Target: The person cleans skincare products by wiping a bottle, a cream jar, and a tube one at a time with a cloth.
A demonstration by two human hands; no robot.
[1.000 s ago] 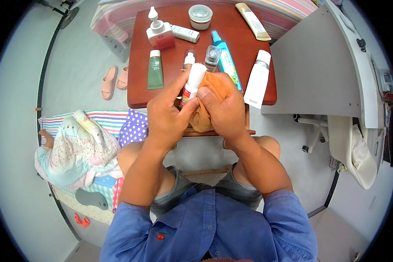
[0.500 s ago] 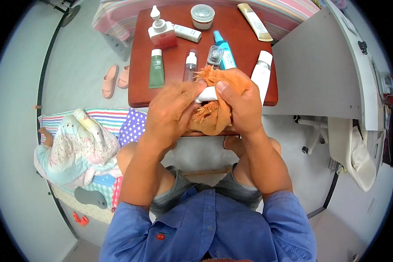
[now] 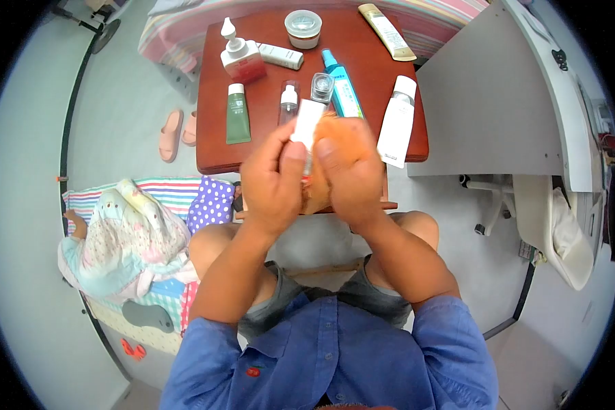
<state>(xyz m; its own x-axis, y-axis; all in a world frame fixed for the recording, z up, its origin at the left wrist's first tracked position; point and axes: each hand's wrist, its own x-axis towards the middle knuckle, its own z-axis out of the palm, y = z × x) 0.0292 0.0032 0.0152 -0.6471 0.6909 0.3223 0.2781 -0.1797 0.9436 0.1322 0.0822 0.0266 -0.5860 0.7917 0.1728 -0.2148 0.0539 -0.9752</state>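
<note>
A white bottle (image 3: 307, 121) stands roughly upright between my hands, its lower part mostly hidden. My left hand (image 3: 275, 176) is wrapped round its left side, thumb in front. Bunched in my right hand (image 3: 350, 171) is an orange cloth (image 3: 343, 133), pressed to the bottle's right side. Just beyond them on the red-brown table (image 3: 266, 92) are a clear pump bottle (image 3: 289, 101), a square-capped clear bottle (image 3: 322, 87) and a blue spray bottle (image 3: 342, 85).
The table also bears a pink pump bottle (image 3: 242, 60), a green tube (image 3: 238, 115), a small white tube (image 3: 280, 56), a lidded tub (image 3: 303, 29), a gold tube (image 3: 388, 33) and a large white tube (image 3: 397, 123). A person lies under a blanket (image 3: 130, 229) at left.
Half a second ago the white bottle was tilted sideways, partly under the cloth; now it points up and away. The cloth is bunched more tightly at its right. The view has shifted slightly.
</note>
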